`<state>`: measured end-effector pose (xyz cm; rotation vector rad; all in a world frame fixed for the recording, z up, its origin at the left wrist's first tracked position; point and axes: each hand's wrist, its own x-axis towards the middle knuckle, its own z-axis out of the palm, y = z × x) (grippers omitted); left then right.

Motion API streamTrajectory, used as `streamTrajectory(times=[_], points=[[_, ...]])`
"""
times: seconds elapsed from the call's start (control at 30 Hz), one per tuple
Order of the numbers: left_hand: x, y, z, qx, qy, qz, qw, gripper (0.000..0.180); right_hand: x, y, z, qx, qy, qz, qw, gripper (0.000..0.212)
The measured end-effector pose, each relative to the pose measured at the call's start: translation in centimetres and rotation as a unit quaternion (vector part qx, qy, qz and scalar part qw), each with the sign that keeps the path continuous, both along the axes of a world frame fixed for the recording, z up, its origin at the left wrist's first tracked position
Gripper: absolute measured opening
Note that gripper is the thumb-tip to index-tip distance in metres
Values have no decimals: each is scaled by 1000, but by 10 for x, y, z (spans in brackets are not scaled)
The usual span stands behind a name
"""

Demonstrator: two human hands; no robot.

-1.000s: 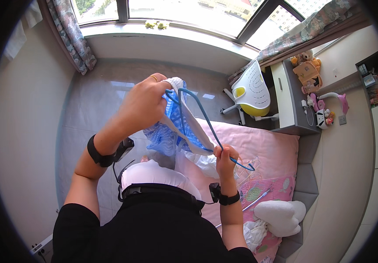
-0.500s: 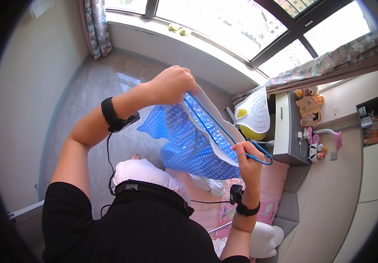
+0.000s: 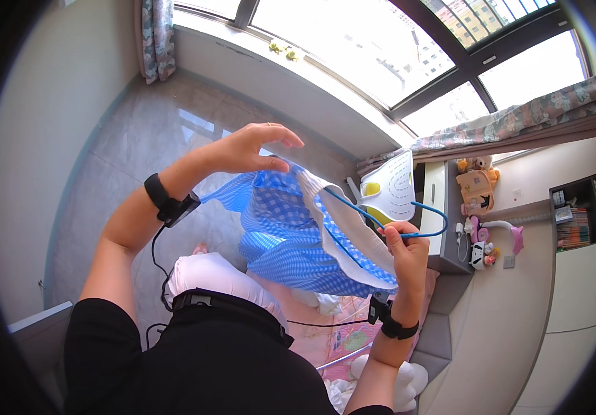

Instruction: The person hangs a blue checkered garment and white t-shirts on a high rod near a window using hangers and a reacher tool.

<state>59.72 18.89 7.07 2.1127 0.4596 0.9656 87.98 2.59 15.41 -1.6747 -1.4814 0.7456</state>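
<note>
A blue-and-white checked garment (image 3: 284, 238) with a white elastic-looking band hangs in front of me. A blue clothes hanger (image 3: 438, 214) runs inside the band's opening, its hook sticking out to the right. My right hand (image 3: 405, 250) is closed around the hanger just below the hook. Above the garment's far left corner, my left hand (image 3: 260, 146) is open, thumb and fingers apart with nothing between them. Its thumb is close to the cloth; whether they touch I cannot tell.
Below is a bed with a pink cover (image 3: 353, 332), with white cloth and a white cushion (image 3: 408, 380) on it. A white-and-yellow chair (image 3: 388, 187) stands by a cabinet (image 3: 436, 200) at the right. Windows (image 3: 353, 48) line the far side. Cables run from my wrist straps.
My left hand has let go of the garment's band and opened. My right hand, with the hanger and garment, has shifted slightly right and nearer.
</note>
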Motion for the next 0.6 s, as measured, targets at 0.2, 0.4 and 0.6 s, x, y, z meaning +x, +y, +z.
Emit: streamTrajectory(times=[0.2, 0.4, 0.6], points=[[4, 2, 5, 84, -33, 75, 993, 11, -7, 12, 23, 14, 28, 8, 999, 14], [8, 16, 12, 151, -20, 161, 975, 11, -18, 31, 31, -25, 32, 33, 999, 12], [37, -9, 31, 265, 25, 66, 962, 22, -22, 28, 41, -9, -9, 44, 999, 13]])
